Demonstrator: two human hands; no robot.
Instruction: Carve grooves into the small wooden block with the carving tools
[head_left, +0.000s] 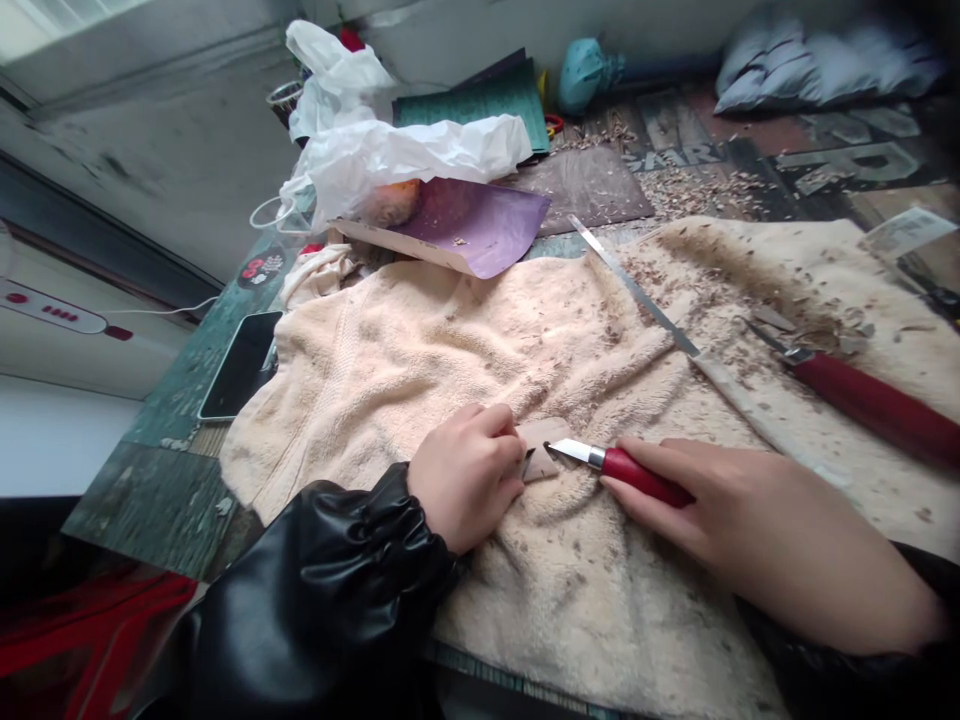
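Note:
My right hand (720,510) is wrapped round the red handle of a carving knife (649,476). The knife's short blade points left, its tip touching a small pale flat piece of wood (541,440). My left hand (476,470) grips the wood's left end, fingers closed and pressed down on the towel (420,350). A small dark mark shows on the wood beside my left fingers; I cannot tell what it is. Behind my right hand a long narrow metal blade with a pale handle (727,390) lies across the towel. A second red-handled tool (877,405) rests at the right.
Wood shavings (705,190) are scattered over the towel and table. At the back are a white plastic bag (420,150), a purple sheet (487,225), a green mat (480,105) and a blue bundle (589,75). A phone-like device (240,368) lies at the left.

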